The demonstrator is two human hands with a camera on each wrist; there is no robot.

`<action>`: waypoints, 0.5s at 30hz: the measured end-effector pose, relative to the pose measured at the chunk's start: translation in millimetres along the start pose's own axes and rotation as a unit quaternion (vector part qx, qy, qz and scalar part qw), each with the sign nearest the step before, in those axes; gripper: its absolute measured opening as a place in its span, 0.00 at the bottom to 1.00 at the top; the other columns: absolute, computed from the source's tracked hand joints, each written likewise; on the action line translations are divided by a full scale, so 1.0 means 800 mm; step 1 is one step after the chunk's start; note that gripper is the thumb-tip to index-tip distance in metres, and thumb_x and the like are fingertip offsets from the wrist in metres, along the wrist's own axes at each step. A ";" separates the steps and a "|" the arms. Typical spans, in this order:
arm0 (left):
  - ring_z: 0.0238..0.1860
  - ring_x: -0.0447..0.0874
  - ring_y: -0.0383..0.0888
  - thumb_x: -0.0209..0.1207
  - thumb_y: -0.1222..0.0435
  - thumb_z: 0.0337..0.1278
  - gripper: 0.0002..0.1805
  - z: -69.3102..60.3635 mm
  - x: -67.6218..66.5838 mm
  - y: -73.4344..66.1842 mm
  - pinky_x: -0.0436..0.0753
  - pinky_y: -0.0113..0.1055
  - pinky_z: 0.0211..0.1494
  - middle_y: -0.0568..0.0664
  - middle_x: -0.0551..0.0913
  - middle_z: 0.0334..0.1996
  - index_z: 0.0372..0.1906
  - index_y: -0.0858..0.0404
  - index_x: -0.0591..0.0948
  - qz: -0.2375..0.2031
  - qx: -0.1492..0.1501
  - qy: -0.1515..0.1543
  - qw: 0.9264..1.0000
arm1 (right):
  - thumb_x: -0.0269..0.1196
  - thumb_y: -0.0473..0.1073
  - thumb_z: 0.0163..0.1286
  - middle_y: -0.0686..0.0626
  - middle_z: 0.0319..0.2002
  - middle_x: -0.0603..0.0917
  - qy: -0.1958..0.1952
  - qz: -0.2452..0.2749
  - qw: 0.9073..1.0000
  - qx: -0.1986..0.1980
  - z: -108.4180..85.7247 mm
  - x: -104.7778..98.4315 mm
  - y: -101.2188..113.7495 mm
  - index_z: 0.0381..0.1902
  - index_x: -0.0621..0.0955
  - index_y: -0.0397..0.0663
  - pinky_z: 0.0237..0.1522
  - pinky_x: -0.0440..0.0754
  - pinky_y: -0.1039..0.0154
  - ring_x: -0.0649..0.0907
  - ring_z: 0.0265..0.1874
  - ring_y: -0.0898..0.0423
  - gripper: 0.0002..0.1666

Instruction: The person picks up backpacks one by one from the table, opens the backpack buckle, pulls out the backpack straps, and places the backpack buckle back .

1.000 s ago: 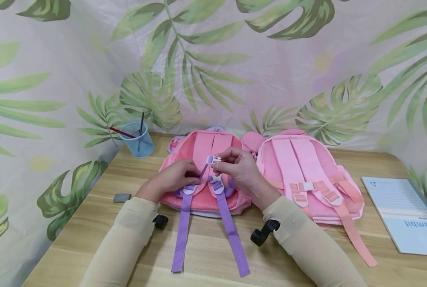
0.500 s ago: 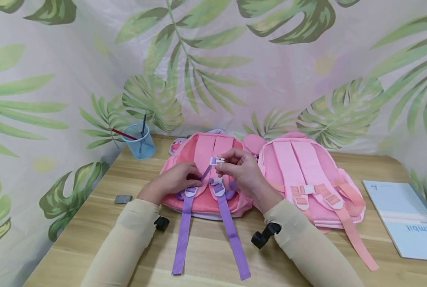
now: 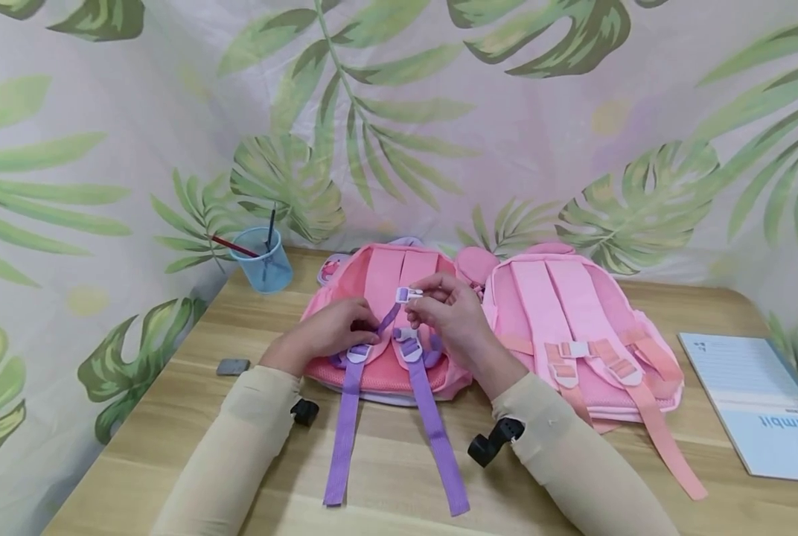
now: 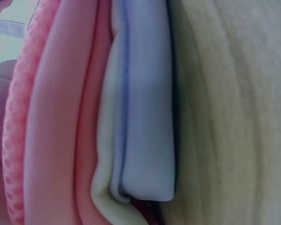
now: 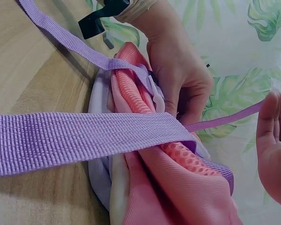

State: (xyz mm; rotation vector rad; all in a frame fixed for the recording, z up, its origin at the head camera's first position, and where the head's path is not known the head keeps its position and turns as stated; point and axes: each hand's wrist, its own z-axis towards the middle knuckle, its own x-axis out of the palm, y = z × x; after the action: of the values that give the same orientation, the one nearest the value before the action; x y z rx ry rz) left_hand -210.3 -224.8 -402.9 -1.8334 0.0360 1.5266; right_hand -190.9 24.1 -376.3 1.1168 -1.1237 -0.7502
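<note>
A coral-pink backpack lies on the table, straps up, with two purple webbing straps hanging toward the front edge. My right hand pinches a white buckle piece above the backpack between thumb and fingers. From it a thin purple strap runs to my left hand, whose fingers pinch it near the left white adjuster. Another white buckle piece rests by the right adjuster. The left wrist view shows the backpack's side and a sliver of hand.
To the right lies a light pink backpack with a fastened white buckle and orange straps. A blue notebook is at the far right. At the back left stands a blue mesh cup with pens. A small grey block lies left of my left sleeve.
My right hand has shifted slightly right and up with the white buckle piece. My left hand stays at about the same place on the backpack.
</note>
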 end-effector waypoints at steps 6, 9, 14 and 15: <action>0.40 0.78 0.39 0.72 0.61 0.69 0.08 0.001 0.002 0.002 0.80 0.35 0.48 0.46 0.86 0.40 0.47 0.59 0.93 0.000 -0.001 0.000 1.000 | 0.60 0.26 0.76 0.51 0.29 0.88 -0.018 0.016 1.000 -0.001 0.001 0.001 -0.005 0.47 0.82 0.35 0.33 0.87 0.67 0.86 0.28 0.58 0.06; 0.40 0.78 0.39 0.72 0.61 0.69 0.08 0.001 0.002 0.003 0.80 0.35 0.48 0.46 0.86 0.39 0.47 0.59 0.93 0.000 -0.001 0.000 1.000 | 0.59 0.27 0.77 0.50 0.29 0.88 -0.019 0.015 1.000 0.000 0.001 0.001 -0.007 0.47 0.82 0.35 0.33 0.87 0.68 0.86 0.28 0.58 0.06; 0.40 0.78 0.39 0.72 0.61 0.69 0.08 0.000 0.002 0.002 0.80 0.34 0.48 0.46 0.86 0.40 0.47 0.59 0.93 -0.001 0.002 0.000 1.000 | 0.59 0.27 0.78 0.50 0.29 0.88 -0.018 0.016 1.000 0.001 -0.001 0.001 -0.005 0.46 0.83 0.36 0.33 0.86 0.68 0.86 0.29 0.58 0.07; 0.40 0.78 0.39 0.72 0.61 0.69 0.08 0.000 0.001 0.002 0.80 0.34 0.48 0.46 0.86 0.39 0.47 0.59 0.93 -0.001 0.002 0.000 1.000 | 0.58 0.27 0.78 0.50 0.29 0.88 -0.016 0.018 1.000 0.001 -0.002 0.001 -0.004 0.46 0.83 0.37 0.33 0.86 0.68 0.86 0.29 0.58 0.07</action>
State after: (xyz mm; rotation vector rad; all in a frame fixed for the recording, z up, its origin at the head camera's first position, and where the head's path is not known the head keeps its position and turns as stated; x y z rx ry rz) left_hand -211.3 -225.6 -404.7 -1.8305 0.0380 1.5246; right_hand -189.1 22.9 -379.0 1.0863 -1.1690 -0.7412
